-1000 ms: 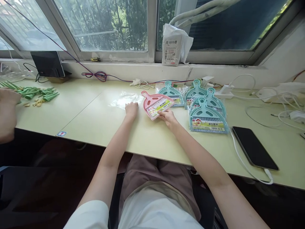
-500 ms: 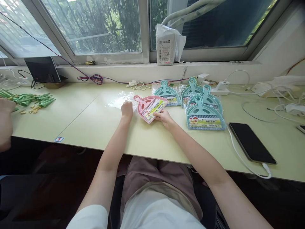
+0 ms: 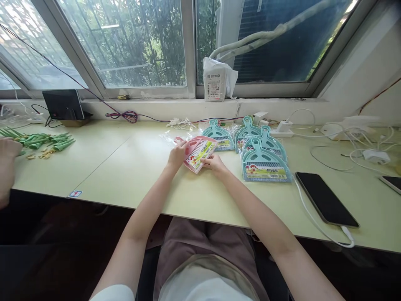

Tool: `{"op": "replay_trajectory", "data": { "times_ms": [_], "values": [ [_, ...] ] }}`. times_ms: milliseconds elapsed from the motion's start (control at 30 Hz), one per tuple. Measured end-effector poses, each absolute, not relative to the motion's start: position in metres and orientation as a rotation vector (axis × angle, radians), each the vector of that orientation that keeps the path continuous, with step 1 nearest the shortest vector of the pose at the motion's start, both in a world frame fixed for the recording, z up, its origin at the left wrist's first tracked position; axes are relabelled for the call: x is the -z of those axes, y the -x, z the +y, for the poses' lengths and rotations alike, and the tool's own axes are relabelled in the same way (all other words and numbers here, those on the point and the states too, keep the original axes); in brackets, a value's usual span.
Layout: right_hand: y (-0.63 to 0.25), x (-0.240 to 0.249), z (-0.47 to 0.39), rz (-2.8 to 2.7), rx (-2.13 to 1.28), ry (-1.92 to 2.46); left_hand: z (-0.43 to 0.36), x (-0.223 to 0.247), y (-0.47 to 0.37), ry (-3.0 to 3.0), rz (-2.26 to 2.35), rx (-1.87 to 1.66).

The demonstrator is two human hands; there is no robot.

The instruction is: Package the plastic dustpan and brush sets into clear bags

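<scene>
A pink dustpan-and-brush set [image 3: 199,151] with a printed label is held tilted above the table. My right hand [image 3: 214,164] pinches its lower right corner. At its left side, my left hand [image 3: 178,154] is closed, its fingers against the pink pan and a clear plastic bag [image 3: 167,137]. The bag lies around the pink handle, and how far it covers the set cannot be made out. Just behind and to the right are several teal dustpan sets [image 3: 266,161] in clear wrap, some overlapping.
A phone [image 3: 327,198] on a white cable lies at the right. White cables and adapters [image 3: 376,155] spread behind it. Green pieces [image 3: 37,140], a tablet [image 3: 63,104] and another person's hand [image 3: 8,152] are at the left. A wrapped package [image 3: 215,83] stands on the sill.
My left hand has moved right to the pink set, bringing the clear bag to its handle. The view has tilted up slightly.
</scene>
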State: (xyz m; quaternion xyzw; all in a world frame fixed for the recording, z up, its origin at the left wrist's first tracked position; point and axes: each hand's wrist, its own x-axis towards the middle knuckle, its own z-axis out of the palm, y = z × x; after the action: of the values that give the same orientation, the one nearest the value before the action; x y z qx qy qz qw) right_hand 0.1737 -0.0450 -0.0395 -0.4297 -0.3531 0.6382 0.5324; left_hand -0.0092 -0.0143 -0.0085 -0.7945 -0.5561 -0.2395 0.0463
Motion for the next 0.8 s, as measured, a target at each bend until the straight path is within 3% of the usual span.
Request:
{"op": "replay_trajectory", "data": {
  "times_ms": [133,233,433,567,800],
  "values": [
    [-0.177,0.040,-0.041,-0.780,-1.471,1.019,-0.019,0.013,0.003,2.679,-1.462,0.826],
    [-0.177,0.037,-0.040,-0.775,-1.426,0.977,-0.029,0.007,-0.003,2.696,-1.283,1.136],
    [-0.175,0.029,-0.044,-0.766,-1.396,0.865,-0.031,-0.009,-0.005,1.807,-1.634,2.550],
    [-0.167,0.025,-0.052,-0.842,-1.422,0.825,-0.017,-0.007,-0.003,2.122,-1.750,3.338],
    [-0.158,0.013,-0.066,-0.760,-1.296,0.824,-0.028,0.000,-0.023,2.172,-1.703,3.682]
  ]
}}
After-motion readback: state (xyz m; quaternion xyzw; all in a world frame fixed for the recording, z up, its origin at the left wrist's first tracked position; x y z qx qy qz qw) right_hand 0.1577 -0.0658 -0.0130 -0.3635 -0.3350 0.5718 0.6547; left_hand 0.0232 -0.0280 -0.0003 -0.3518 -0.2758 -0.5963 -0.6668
